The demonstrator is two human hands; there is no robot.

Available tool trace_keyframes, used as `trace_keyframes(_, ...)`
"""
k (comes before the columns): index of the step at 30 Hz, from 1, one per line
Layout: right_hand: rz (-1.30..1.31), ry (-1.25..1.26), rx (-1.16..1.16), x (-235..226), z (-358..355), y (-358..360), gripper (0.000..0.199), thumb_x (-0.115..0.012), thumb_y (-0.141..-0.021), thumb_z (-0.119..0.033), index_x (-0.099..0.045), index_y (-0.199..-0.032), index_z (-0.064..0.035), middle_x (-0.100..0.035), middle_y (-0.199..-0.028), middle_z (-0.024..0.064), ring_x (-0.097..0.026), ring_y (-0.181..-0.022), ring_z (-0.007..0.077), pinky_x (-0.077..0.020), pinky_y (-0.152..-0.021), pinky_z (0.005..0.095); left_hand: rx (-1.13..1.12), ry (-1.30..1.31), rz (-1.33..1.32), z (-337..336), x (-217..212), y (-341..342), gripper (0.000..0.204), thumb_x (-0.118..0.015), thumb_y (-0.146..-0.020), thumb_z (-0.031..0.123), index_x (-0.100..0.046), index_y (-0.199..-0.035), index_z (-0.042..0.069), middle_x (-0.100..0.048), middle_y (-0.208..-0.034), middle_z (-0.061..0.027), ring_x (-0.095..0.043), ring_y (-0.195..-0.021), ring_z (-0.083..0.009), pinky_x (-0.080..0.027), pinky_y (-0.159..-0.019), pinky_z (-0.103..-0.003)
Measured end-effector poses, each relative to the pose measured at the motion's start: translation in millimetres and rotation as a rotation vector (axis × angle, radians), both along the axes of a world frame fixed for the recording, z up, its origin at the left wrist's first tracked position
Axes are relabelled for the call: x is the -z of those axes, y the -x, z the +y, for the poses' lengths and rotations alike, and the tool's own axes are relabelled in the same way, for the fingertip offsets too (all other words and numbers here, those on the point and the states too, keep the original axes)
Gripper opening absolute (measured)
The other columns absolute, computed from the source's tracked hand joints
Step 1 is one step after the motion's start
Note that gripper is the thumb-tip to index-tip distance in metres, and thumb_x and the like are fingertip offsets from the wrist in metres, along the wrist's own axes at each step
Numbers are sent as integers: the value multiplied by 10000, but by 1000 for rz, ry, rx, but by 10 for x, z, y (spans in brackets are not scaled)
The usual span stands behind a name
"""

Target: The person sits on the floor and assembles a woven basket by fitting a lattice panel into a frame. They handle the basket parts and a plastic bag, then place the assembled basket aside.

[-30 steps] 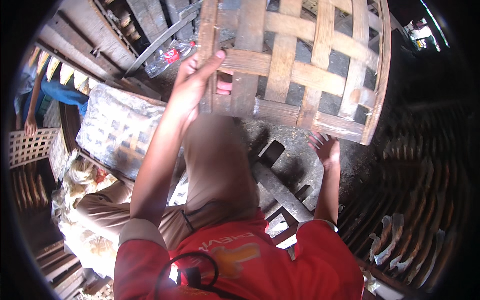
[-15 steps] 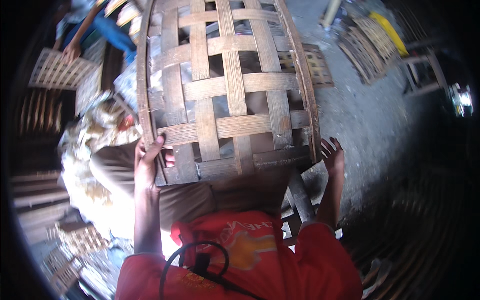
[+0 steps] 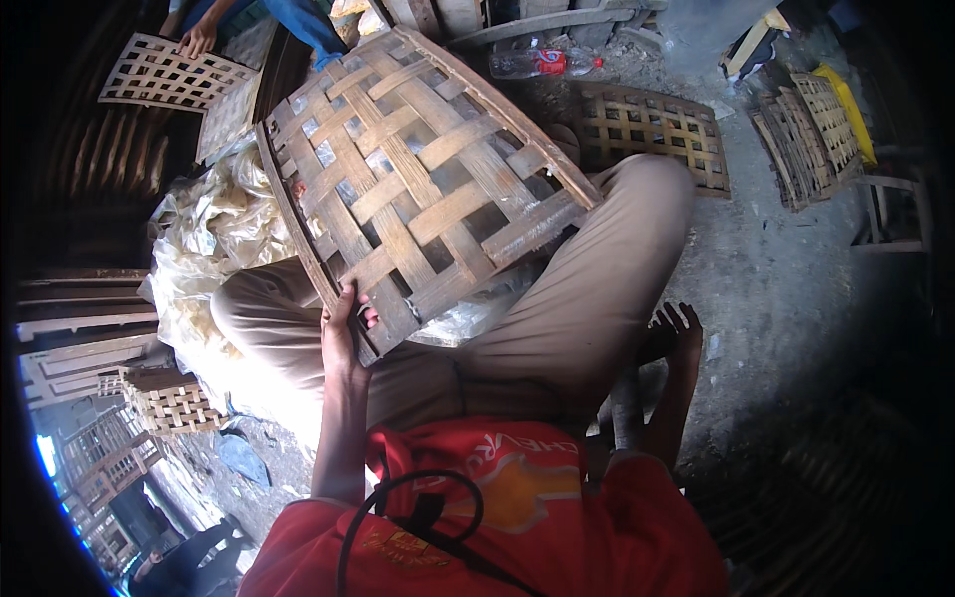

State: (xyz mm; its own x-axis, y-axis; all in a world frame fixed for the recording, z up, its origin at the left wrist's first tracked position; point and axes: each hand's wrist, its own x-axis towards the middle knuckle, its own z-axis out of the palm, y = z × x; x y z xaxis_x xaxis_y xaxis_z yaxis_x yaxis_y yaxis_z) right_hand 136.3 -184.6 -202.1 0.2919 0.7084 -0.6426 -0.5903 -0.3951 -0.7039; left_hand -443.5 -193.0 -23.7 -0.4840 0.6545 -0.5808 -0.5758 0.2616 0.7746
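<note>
Beside woven panel (image 3: 403,167), crumpled plastic (image 3: 224,221).

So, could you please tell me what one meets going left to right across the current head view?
Pale rectangular woven-bamboo panel at upper left, large brown rectangular woven-bamboo panel held by the left hand, bare right hand, grouped brown woven-bamboo panels, dull brown wooden frame.

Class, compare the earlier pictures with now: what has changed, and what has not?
The woven panel has swung leftward, from right of the plastic bottle to left of it. The right hand, close to the panel earlier, is now well apart. The left hand still grips the panel's edge.
</note>
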Motion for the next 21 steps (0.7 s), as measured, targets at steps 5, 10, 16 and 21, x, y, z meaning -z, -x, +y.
trace_keyframes(5,55,70,36,248,-14,-34,525,-542,-1030,-345,-404,-1472,-96,-528,-1432,228,-589,-1187,450,-522,-969,559,-22,18,52,237,318,60,210,-680,-1003,214,-647,-1141,58,-677,-861,-63,-641,-658,-138,-512,-571,-246)
trace_keyframes(10,8,94,-38,141,68,60,506,-585,-1007,-357,-465,-1431,-107,-588,-1363,202,-583,-1202,398,-528,-930,540,348,129,39,400,585,143,381,-725,-943,247,-636,-1261,57,-697,-1121,-77,-652,-1026,-203,-531,-902,-436)
trace_keyframes(16,-501,313,-216,93,327,-183,422,-615,-986,-223,-550,-1357,-33,-663,-1251,180,-655,-1050,317,-551,-870,485,285,400,118,441,854,281,777,-628,-893,595,-446,-1532,192,-316,-1640,-66,-250,-1481,-399,-199,-1146,-645)
trace_keyframes(21,-728,178,-364,-369,1333,-97,427,-654,-956,-315,-628,-1310,-79,-720,-1114,72,-609,-1047,176,-494,-876,318,340,277,194,677,840,564,821,-614,-887,576,-394,-1562,163,-343,-1633,-90,-228,-1501,-426,-142,-1155,-685)
